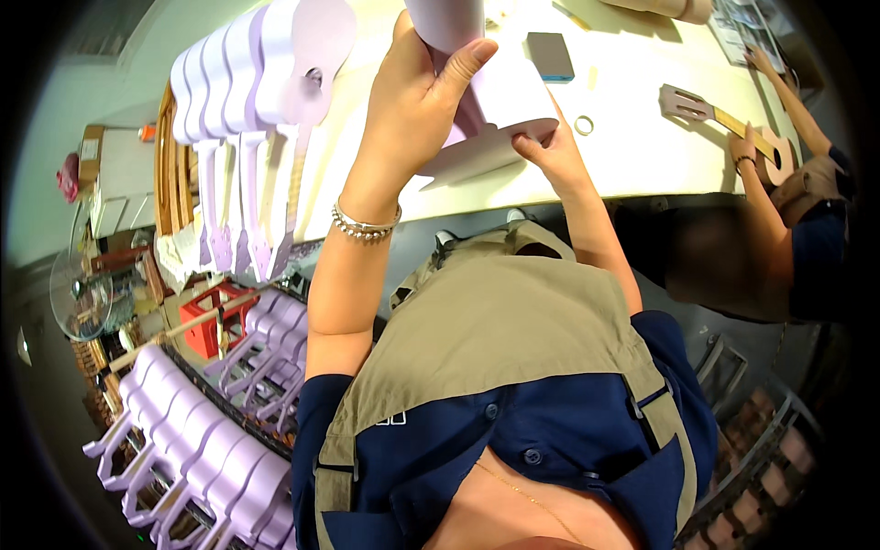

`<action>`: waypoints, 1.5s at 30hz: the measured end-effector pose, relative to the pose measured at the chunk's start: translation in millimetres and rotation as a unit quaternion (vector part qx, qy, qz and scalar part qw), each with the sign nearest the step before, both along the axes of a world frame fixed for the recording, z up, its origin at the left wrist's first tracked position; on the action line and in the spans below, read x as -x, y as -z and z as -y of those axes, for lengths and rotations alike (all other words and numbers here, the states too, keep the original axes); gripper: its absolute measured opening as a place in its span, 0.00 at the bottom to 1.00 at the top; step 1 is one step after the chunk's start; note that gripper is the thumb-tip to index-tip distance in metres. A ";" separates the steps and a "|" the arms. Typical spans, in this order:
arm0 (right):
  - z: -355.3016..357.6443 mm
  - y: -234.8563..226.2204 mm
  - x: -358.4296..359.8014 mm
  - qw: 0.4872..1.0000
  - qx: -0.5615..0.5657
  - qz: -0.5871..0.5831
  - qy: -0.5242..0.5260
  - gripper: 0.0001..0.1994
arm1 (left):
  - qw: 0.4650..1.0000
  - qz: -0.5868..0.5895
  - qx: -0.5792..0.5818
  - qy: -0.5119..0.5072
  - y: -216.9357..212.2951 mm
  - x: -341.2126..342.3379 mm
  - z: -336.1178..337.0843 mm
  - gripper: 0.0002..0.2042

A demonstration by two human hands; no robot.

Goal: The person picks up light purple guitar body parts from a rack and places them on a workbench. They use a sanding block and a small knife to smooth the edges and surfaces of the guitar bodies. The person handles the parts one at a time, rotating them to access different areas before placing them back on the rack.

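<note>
Cream bench runs across your view, with lilac guitar bodies racked at its left end and more below. Your left hand wraps a lilac guitar piece, its grip closed round the neck, probably to steady it. Your right hand pinches the body's lower edge just above the bench. Beyond lie a grey sanding block and a ring.

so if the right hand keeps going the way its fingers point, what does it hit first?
The right hand points up-left along the pale lilac guitar body it already touches; going on, it would likely meet the left hand gripping the same piece. Depth is unclear.
</note>
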State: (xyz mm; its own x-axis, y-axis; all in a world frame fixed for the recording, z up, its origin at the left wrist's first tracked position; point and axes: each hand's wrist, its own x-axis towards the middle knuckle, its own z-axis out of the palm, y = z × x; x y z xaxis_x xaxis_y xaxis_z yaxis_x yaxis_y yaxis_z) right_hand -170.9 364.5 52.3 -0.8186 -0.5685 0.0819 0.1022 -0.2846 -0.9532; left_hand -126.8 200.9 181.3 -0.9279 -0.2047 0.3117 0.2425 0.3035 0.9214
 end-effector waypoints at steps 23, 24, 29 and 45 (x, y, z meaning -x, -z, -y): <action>3.3 42.2 -52.2 0.984 -0.002 0.176 -0.018 0.39 | 0.830 -0.005 -0.428 -0.357 95.8 -137.1 127.0 0.28; 4.3 36.4 -50.7 0.985 -0.002 0.170 -0.020 0.39 | 0.820 -0.003 -0.440 -0.366 101.3 -141.2 126.6 0.28; 7.3 27.5 -53.3 0.986 -0.018 0.163 -0.039 0.41 | 0.829 0.012 -0.417 -0.373 112.8 -165.7 128.4 0.29; -8.1 59.5 -53.3 0.951 0.010 0.306 0.050 0.42 | 0.873 -0.021 -0.356 -0.333 69.2 -156.4 85.0 0.27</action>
